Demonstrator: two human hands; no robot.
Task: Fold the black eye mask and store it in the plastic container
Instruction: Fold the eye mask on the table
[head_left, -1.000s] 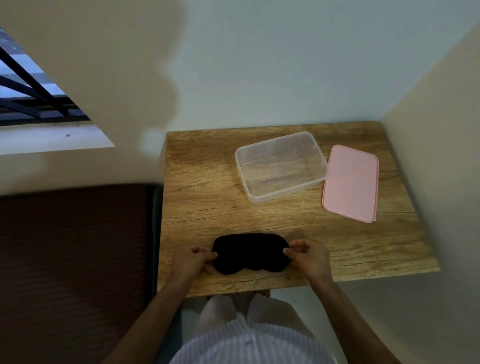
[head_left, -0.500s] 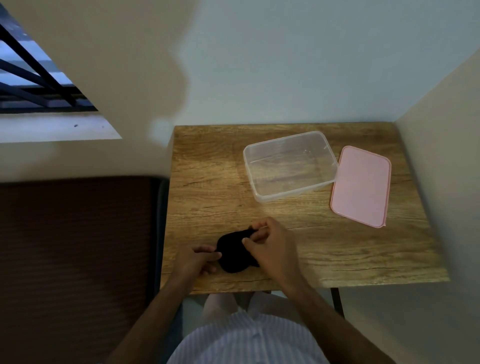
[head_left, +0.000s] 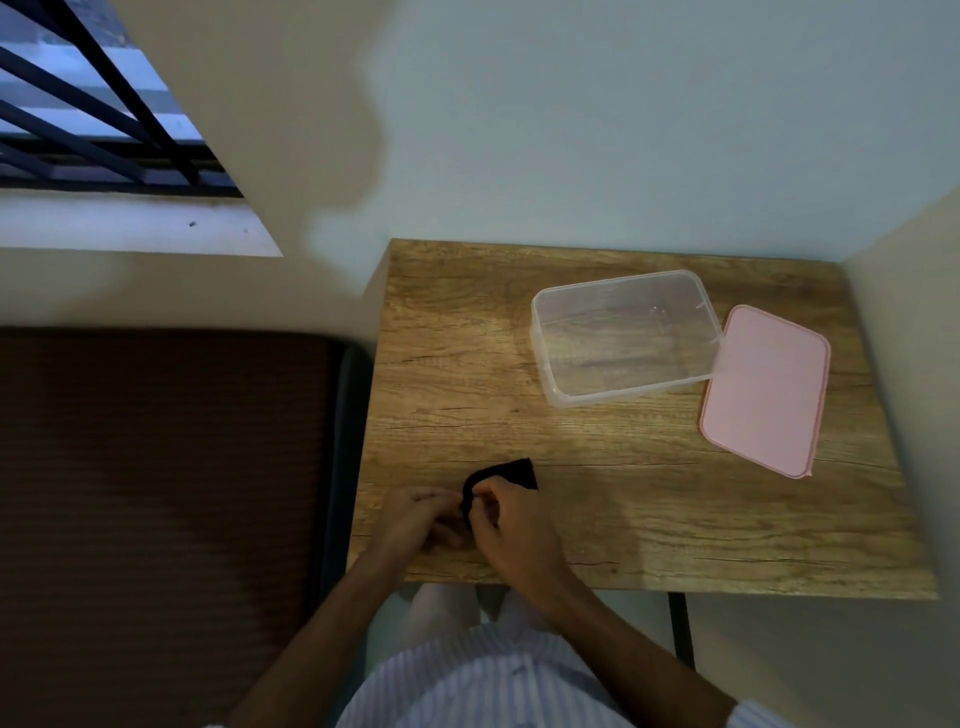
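The black eye mask (head_left: 506, 474) lies folded over on the wooden table (head_left: 623, 499) near its front left part, mostly covered by my hands. My left hand (head_left: 421, 522) pinches the mask's left edge. My right hand (head_left: 511, 525) lies over the mask with its fingers gripping the same edge, touching the left hand. Only the mask's upper right corner shows. The clear plastic container (head_left: 626, 338) stands open and empty at the back right of the table, well away from both hands.
A pink lid (head_left: 766, 387) lies flat beside the container on its right, partly under its corner. Walls close the table off at the back and right. A dark brown surface (head_left: 156, 493) borders the table on the left. A barred window is at the upper left.
My right hand has carried the mask's right end across to the left end, folding the mask in half. Both hands now meet at the left edge. The camera view has shifted.
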